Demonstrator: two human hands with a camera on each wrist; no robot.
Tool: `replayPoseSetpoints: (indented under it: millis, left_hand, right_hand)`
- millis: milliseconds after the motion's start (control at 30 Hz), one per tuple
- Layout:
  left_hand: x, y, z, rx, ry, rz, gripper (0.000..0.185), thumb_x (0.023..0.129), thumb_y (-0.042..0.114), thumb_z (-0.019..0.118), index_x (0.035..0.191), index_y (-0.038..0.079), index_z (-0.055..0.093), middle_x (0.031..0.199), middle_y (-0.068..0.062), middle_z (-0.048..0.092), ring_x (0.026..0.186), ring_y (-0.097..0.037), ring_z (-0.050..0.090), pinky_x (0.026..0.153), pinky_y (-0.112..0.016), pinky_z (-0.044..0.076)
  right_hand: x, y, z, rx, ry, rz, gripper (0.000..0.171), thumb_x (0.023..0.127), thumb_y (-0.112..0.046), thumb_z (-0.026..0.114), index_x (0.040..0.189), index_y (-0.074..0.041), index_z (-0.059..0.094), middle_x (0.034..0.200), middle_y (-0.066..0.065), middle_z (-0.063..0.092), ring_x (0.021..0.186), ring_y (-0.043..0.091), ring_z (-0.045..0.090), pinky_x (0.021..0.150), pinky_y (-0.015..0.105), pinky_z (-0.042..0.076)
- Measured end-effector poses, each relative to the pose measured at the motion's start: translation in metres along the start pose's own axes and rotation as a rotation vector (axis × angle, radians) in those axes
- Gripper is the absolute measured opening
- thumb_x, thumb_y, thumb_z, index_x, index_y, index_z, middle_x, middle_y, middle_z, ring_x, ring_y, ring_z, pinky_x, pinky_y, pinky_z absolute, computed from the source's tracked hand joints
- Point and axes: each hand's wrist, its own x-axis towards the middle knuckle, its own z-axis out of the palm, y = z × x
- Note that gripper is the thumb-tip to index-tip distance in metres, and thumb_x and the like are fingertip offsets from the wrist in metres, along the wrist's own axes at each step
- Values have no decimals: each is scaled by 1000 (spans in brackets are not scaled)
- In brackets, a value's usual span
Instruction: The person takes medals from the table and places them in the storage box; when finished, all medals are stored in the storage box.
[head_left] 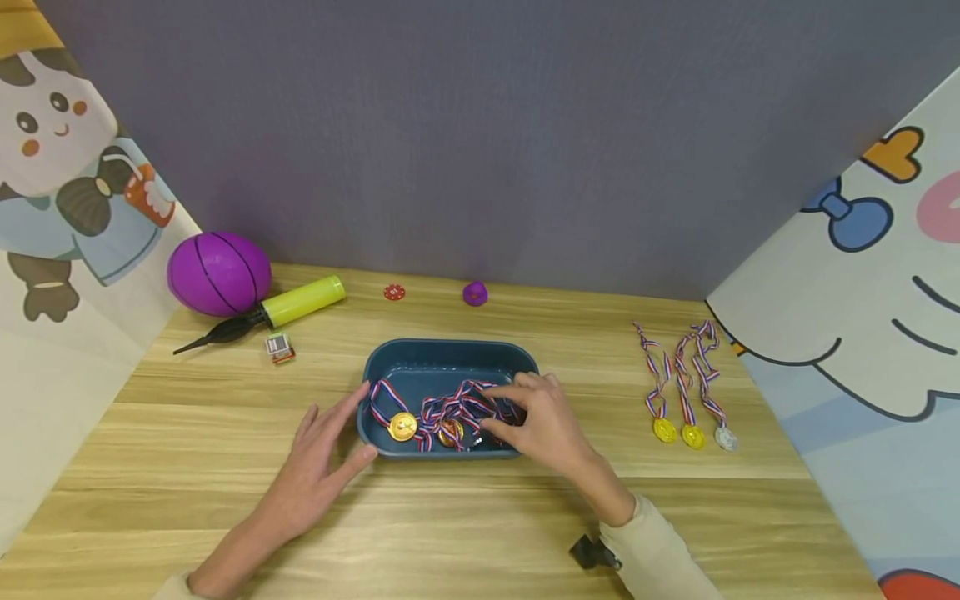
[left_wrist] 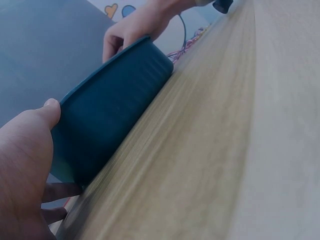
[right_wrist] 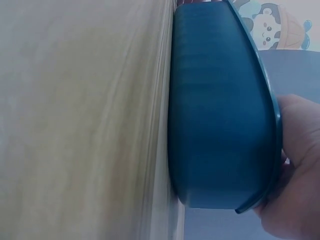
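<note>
**Two hands at the blue tray of medals**

Nearest the head camera, two forearms reach over the wooden table [head_left: 465, 533] to a blue tray [head_left: 450, 354] at its middle; inside lies a tangle of medals [head_left: 438, 417] on striped ribbons, a gold disc showing at the left; the left hand [head_left: 318, 467] rests against the tray's left end, fingers straight and relaxed, thumb on the wall, holding nothing; the right hand [head_left: 543, 421] is curled over the right side, fingertips dipping into the ribbons, seemingly pinching one, though the grip itself is hidden; I judge the step to be lifting a medal out while the tray is steadied, which calls for freeing one ribbon from the knot; to the right, well apart, three medals [head_left: 686, 392] lie in a row; at the back sit a purple ball [head_left: 217, 272], a yellow pump [head_left: 285, 308] and small bits I cannot name; both wrist views show only the tray's outer wall.
</note>
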Motion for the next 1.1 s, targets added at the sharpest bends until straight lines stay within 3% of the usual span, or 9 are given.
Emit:
replayPoseSetpoints:
  millis: [533, 800, 1100]
  left_hand:
    - [-1, -1, 1, -3, 5, 5, 80, 109, 27, 71, 177, 32, 30, 172, -13, 49, 156, -46, 45, 134, -72, 6]
    - [0, 1, 1, -1, 6, 4, 80, 108, 28, 71, 177, 31, 30, 172, -14, 49, 156, -47, 45, 134, -72, 6]
    - [0, 1, 0, -7, 5, 2, 80, 108, 27, 71, 177, 30, 30, 172, -14, 48, 156, -47, 44, 134, -72, 5]
  right_hand:
    - [-5, 2, -3, 72, 109, -12, 34, 86, -20, 98, 117, -11, 88, 71, -11, 32, 69, 3, 24, 78, 35, 27]
    - [-17, 7, -3, 210, 208, 16, 27, 84, -10, 97, 110, -7, 89, 66, 14, 41, 68, 2, 28, 79, 34, 31]
    - [-32, 15, -9, 295, 243, 107, 26, 88, -7, 95, 113, -7, 88, 67, 13, 42, 64, 3, 28, 58, 24, 31]
